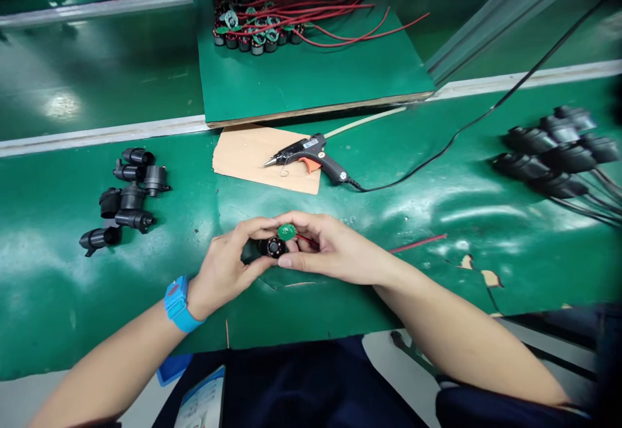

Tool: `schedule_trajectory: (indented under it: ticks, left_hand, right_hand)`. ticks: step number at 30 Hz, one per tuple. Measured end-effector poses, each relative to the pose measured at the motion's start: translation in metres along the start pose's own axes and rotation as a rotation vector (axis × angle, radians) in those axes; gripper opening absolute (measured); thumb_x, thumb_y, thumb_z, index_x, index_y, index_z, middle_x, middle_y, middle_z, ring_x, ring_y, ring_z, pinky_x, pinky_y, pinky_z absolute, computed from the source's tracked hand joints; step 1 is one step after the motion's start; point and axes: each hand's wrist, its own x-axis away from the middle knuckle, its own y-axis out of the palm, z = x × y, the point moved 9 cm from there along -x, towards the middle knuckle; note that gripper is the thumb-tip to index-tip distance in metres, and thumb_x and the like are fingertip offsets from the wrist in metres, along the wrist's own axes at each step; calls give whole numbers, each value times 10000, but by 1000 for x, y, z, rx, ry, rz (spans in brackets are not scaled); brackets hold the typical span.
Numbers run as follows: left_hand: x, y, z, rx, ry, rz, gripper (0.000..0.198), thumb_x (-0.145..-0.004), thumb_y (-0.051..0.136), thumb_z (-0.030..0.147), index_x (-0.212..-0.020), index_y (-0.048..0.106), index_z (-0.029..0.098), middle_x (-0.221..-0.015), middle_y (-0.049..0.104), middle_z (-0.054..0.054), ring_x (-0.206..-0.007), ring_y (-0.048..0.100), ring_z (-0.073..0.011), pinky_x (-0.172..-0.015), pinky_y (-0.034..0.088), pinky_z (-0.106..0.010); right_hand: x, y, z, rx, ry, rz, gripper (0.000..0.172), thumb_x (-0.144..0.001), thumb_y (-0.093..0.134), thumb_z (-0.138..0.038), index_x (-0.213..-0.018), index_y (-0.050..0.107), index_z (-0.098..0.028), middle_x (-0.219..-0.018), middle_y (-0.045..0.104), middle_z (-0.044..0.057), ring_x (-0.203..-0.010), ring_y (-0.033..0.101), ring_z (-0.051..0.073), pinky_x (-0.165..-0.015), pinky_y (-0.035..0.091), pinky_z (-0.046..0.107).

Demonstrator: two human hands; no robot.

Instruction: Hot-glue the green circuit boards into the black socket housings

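Between my two hands, low over the green bench, is a small black cylindrical motor (274, 247) with its round end facing me. My left hand (236, 253) has thumb and fingers closed around its left side. From the right, my right hand (318, 243) pinches in with thumb and fingertips by a round green circuit board (286, 232) just above the motor. A red wire (308, 240) runs from there through my right hand and comes out beyond the wrist. Just behind the hands, a hot glue gun (311, 155) lies on a piece of cardboard (238, 156).
Black plastic housings (131, 196) stand and lie at left. More black parts with cables (558, 146) are grouped at right. A raised green board (311, 85) at the back holds several motors (257, 41) with red wires. The glue gun's black cord (447, 146) crosses the right side.
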Motion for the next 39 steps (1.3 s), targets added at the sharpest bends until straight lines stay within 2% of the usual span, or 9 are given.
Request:
schedule_trajectory:
  ticks: [6,18,23,25,27,30,32,35,39]
  left_hand:
    - [3,-1,-1,-5,56,41,604,-853,804,270,-1364,483,287,-1093,768,-35,-1030,756,-191,-948,597,-308]
    - [0,2,8,-76,107,-14,508,-942,684,221,-1396,462,271,-1199,736,-51,-1064,740,-177,-969,581,-307]
    - [-9,6,11,-74,-6,-279,607,-975,643,319,-1502,343,275,-1253,723,-63,-1097,726,-206,-904,586,-325]
    - [-12,-10,9,-194,-57,-299,541,-983,609,442,-1462,420,275,-1213,738,-54,-1059,727,-223,-881,573,-348]
    - [-17,-51,3,-474,-104,-108,500,-990,528,551,-1381,526,239,-1152,742,-81,-1045,700,-276,-892,531,-419]
    - [-16,-121,-13,-1020,-269,241,576,-1001,426,600,-1356,576,172,-1118,697,-167,-1045,622,-381,-823,448,-489]
    - [-13,-144,-27,-1256,-369,287,590,-1010,404,581,-1388,566,158,-1120,670,-198,-1024,587,-408,-764,404,-473]
    - [-13,-146,-47,-1354,-390,189,485,-1028,419,476,-1374,587,179,-1051,672,-175,-987,569,-390,-736,366,-441]
    - [-12,-127,-56,-1299,-333,92,365,-1028,444,342,-1317,613,195,-964,656,-131,-914,589,-339,-732,380,-418]
  right_hand:
    - [-11,11,16,-247,28,15,316,-877,688,-280,-1166,579,-214,-701,453,-84,-572,359,70,-517,303,203]
    - [-13,9,6,-29,-18,140,263,-791,655,-182,-950,452,-233,-805,468,-68,-605,354,74,-527,345,225]
    - [-7,0,5,95,-27,107,267,-942,616,-381,-1155,529,-247,-976,606,12,-807,579,148,-663,493,287]
    - [-1,-16,-9,256,-124,187,279,-957,622,-403,-1193,577,-262,-1128,636,46,-1012,610,189,-842,518,346]
    - [3,-34,-31,464,-238,279,220,-959,633,-394,-1134,633,-262,-1143,657,49,-1078,607,207,-948,485,385]
    - [-10,-65,-66,804,-343,397,153,-963,620,-366,-1022,684,-240,-1028,702,57,-1011,619,235,-931,470,417]
    - [-35,-93,-87,1008,-348,512,148,-957,613,-343,-975,703,-226,-993,715,73,-978,616,268,-902,466,443]
    - [-87,-147,-106,1190,-224,708,137,-911,650,-298,-992,715,-209,-1069,711,109,-1065,599,329,-940,446,496]
    - [-146,-208,-112,1220,-39,862,299,-889,620,-234,-1172,666,-149,-1216,668,178,-1210,546,377,-1041,390,542]
